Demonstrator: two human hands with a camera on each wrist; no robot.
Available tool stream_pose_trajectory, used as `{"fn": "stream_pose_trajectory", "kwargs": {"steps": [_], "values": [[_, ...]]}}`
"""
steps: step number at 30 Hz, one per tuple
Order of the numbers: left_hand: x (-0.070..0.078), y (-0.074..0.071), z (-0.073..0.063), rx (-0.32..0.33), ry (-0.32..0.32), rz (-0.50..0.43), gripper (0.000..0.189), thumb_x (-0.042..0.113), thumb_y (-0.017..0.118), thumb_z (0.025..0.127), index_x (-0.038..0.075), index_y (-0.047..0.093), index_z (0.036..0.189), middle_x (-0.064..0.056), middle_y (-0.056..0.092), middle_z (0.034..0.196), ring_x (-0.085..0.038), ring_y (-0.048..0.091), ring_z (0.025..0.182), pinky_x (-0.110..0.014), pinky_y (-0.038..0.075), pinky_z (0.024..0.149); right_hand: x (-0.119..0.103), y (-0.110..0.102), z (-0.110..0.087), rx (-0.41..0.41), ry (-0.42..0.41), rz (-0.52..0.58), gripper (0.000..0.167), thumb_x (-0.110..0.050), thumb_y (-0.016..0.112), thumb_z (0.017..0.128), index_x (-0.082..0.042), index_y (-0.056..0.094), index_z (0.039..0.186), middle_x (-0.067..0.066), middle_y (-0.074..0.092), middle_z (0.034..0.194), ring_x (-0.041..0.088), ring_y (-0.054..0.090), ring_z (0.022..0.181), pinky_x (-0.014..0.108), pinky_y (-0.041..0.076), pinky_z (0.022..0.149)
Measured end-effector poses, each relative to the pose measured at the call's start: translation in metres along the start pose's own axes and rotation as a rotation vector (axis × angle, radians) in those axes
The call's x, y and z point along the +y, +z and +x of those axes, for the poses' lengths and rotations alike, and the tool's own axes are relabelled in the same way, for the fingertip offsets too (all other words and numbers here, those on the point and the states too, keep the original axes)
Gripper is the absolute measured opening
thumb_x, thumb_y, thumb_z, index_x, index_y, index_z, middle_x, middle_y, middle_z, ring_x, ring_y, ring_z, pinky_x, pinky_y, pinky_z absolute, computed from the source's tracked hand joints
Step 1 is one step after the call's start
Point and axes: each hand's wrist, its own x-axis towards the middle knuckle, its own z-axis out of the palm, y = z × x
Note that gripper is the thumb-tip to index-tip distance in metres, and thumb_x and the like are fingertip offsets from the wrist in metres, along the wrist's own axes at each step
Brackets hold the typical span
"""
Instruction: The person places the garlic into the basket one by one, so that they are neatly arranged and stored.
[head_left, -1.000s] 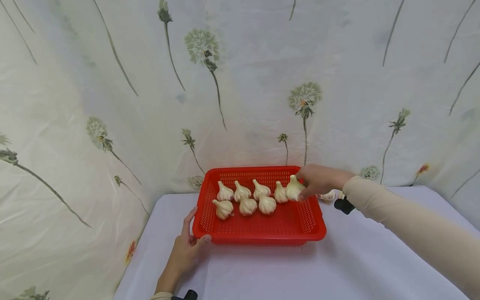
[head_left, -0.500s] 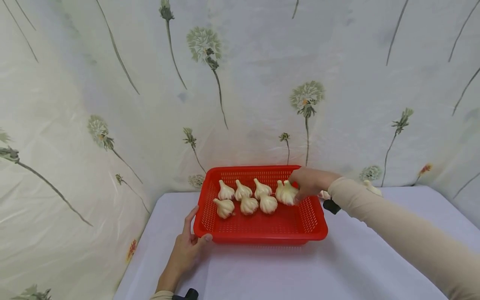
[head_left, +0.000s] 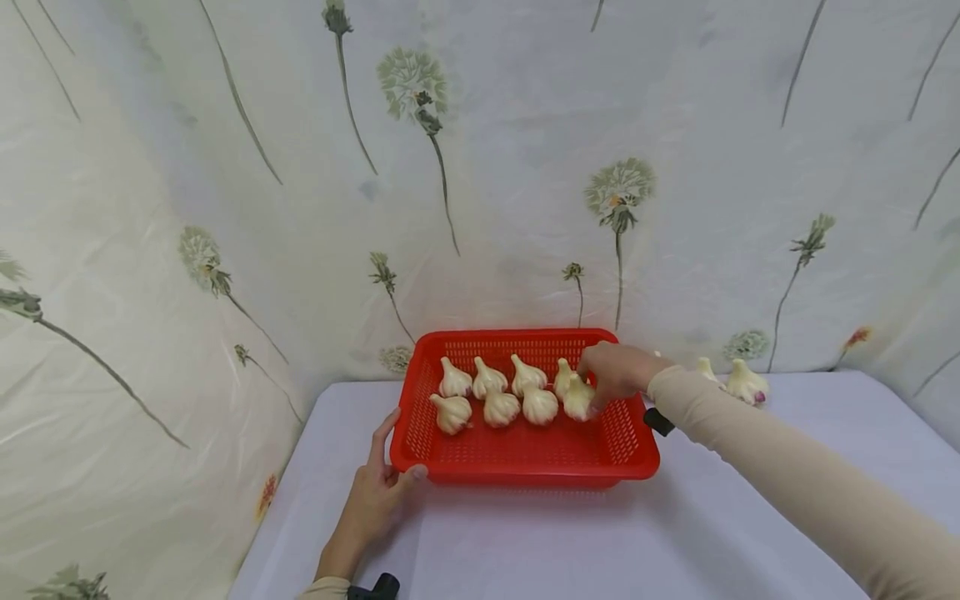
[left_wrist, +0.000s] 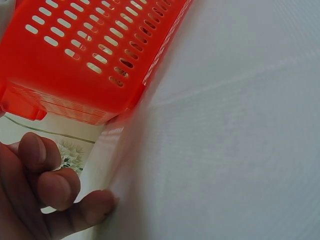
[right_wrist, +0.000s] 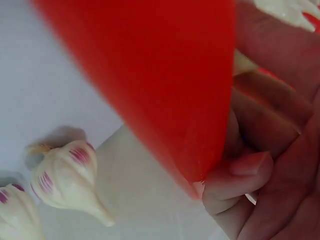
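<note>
A red plastic basket (head_left: 525, 473) with slotted walls sits on the white-covered table in the head view. Inside it, several garlic bulbs stand in two rows, such as one bulb (head_left: 451, 413) at the front left. My right hand (head_left: 618, 372) reaches over the basket's right side and holds a garlic bulb (head_left: 577, 401) by its side, low in the basket at the front row's right end. At the front left corner, my left hand (head_left: 372, 500) grips the basket rim between thumb and forefinger. Its other fingers (left_wrist: 57, 187) curl below the basket in the left wrist view.
More garlic bulbs (head_left: 747, 383) lie on the table to the right of the basket, partly behind the right forearm. Two bulbs with purple marks show in the right wrist view, one bulb (right_wrist: 70, 175) whole. A flower-patterned curtain (head_left: 510, 208) hangs behind the table.
My right hand has moved left and slightly toward me, bringing its garlic bulb down in front of the back row's right end bulb. The left hand stays on the basket rim.
</note>
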Motion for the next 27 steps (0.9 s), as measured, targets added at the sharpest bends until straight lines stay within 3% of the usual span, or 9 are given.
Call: {"fn": "stream_pose_trajectory", "kwargs": {"steps": [10, 20, 27], "values": [[0.001, -0.001, 0.004, 0.006, -0.03, 0.027, 0.088, 0.041, 0.076, 0.093, 0.049, 0.024, 0.163, 0.007, 0.046, 0.055, -0.004, 0.036, 0.05, -0.024, 0.032, 0.049, 0.0, 0.001, 0.004, 0.021, 0.021, -0.016, 0.051, -0.031, 0.095, 0.078, -0.008, 0.076, 0.12, 0.007, 0.076, 0.11, 0.021, 0.067, 0.092, 0.047, 0.062, 0.088], [-0.002, 0.001, 0.003, 0.006, -0.018, 0.011, 0.087, 0.04, 0.077, 0.093, 0.048, 0.026, 0.163, 0.008, 0.047, 0.055, -0.004, 0.037, 0.05, -0.023, 0.033, 0.049, 0.003, 0.006, 0.005, 0.001, 0.026, -0.079, 0.056, -0.039, 0.096, 0.075, -0.01, 0.075, 0.117, 0.001, 0.073, 0.1, 0.019, 0.064, 0.088, 0.042, 0.061, 0.082], [-0.002, 0.002, 0.002, 0.004, -0.018, 0.013, 0.086, 0.042, 0.076, 0.093, 0.047, 0.026, 0.163, 0.008, 0.049, 0.056, -0.004, 0.038, 0.05, -0.023, 0.034, 0.049, 0.004, 0.013, 0.003, 0.028, 0.011, -0.123, 0.049, -0.041, 0.097, 0.073, -0.015, 0.078, 0.109, -0.002, 0.073, 0.096, 0.02, 0.063, 0.086, 0.041, 0.058, 0.079]]}}
